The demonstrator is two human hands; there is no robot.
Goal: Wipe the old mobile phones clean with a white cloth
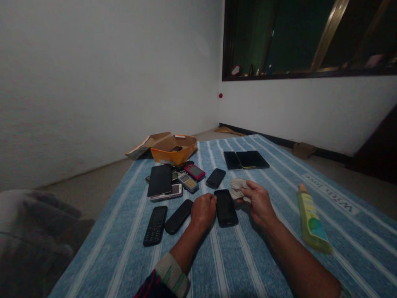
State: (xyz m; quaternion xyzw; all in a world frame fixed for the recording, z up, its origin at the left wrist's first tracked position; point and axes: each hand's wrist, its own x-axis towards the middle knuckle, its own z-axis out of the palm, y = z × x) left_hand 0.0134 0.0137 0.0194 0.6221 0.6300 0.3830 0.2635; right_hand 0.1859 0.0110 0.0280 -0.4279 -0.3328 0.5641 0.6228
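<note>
My left hand (203, 213) is closed at the left edge of a black smartphone (227, 209), whose dark screen faces up. Bunched in the fingers of my right hand (259, 203) is a pale cloth (238, 188), just to the right of that phone. Another small black phone (216, 178) lies a little farther off. To the left of my left hand are a dark phone lying at a slant (179, 217) and a black keypad phone (155, 226). The fingertips of my left hand are partly hidden.
Behind my left hand lies a pile with a black tablet-like slab (159, 181), a blue-grey keypad phone (188, 182) and a pink phone (195, 171). An open orange box (173, 156) stands at the back. Dark flat devices (248, 159) lie back right; a yellow-green bottle (313, 223) lies right.
</note>
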